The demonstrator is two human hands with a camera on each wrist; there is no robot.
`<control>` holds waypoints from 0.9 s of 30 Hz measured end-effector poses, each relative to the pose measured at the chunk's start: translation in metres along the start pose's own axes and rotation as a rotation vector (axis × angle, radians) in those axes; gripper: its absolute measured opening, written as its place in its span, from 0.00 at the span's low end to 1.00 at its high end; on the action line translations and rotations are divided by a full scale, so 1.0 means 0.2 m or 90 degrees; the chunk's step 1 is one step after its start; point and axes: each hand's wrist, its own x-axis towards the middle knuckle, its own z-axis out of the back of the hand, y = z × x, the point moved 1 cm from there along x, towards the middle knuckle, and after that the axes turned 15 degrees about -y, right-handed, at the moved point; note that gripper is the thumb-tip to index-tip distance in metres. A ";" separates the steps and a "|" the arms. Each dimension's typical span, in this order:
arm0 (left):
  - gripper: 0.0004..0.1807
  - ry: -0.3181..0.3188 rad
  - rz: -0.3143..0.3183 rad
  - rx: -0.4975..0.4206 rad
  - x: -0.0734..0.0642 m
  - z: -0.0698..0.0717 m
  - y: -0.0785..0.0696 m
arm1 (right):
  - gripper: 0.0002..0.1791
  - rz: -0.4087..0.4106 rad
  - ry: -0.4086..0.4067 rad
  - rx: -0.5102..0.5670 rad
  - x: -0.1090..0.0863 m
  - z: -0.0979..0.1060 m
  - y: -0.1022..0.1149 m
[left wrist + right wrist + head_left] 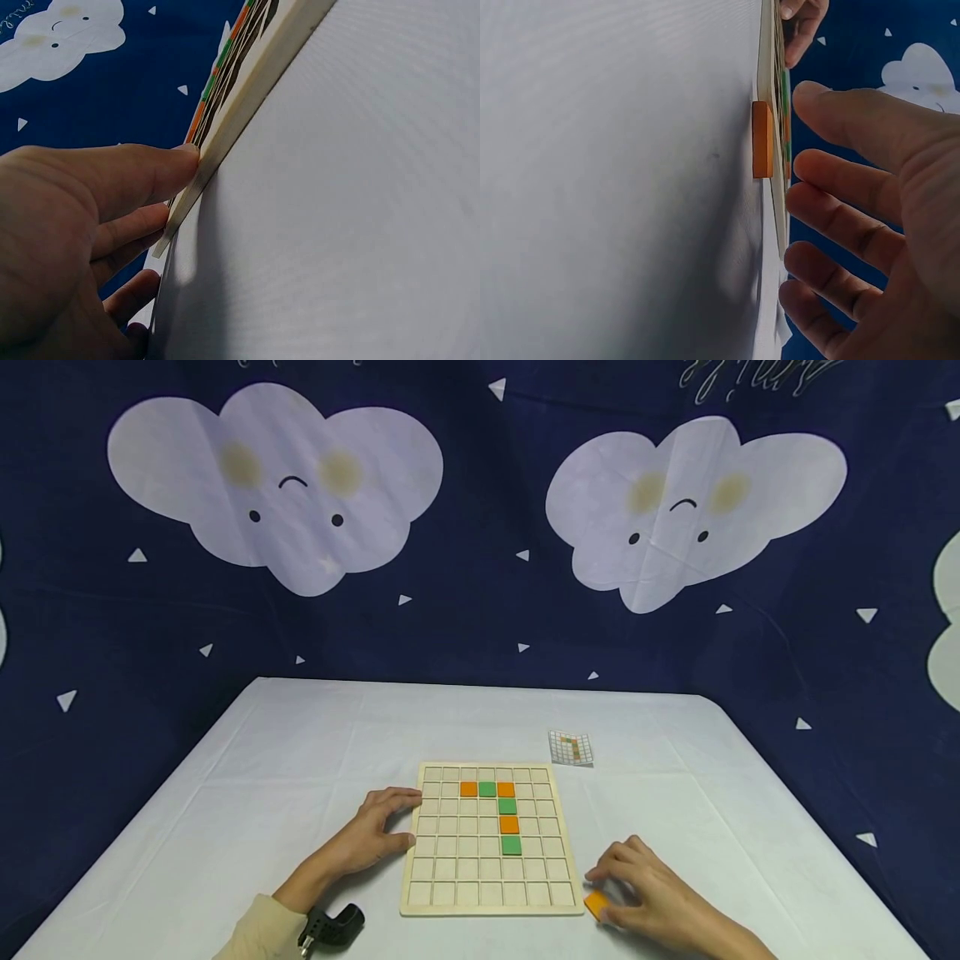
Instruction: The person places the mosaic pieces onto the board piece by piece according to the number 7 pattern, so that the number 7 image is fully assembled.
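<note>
A pale wooden grid board [491, 911] lies on the table, with orange and green square tiles [487, 789] forming a short row and a column down from its right end. My left hand [375, 829] rests at the board's left edge, thumb and fingertips against the side. In the left wrist view the thumb [161, 169] lies along the board's edge. Beside the board's lower right corner lies a loose orange tile [597, 904]. Around it hovers my right hand [651, 897], fingers spread. The right wrist view shows a gap between its fingertips and the orange tile [762, 140].
Behind the board's far right corner lies a small printed card [572, 748] with a grid pattern in orange and green. A black strap-like device [333, 927] is by my left wrist. The white-covered table [300, 727] ends at a dark blue cloth [480, 527] with clouds.
</note>
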 end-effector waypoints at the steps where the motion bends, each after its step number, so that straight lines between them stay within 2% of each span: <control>1: 0.28 0.000 0.003 -0.001 0.00 0.00 0.00 | 0.17 0.004 -0.002 0.002 0.00 0.00 0.00; 4: 0.28 0.003 0.003 -0.002 0.00 0.00 0.00 | 0.16 0.010 0.004 0.008 -0.01 0.00 -0.01; 12: 0.28 0.012 -0.012 0.000 0.00 0.00 0.00 | 0.17 -0.013 0.043 0.011 -0.02 -0.01 -0.02; 18: 0.28 0.004 -0.002 -0.002 0.00 0.00 0.00 | 0.16 -0.036 0.074 0.012 -0.02 -0.01 -0.03; 27: 0.28 -0.002 0.002 0.003 0.00 0.00 0.00 | 0.14 -0.029 0.085 0.009 -0.02 -0.01 -0.03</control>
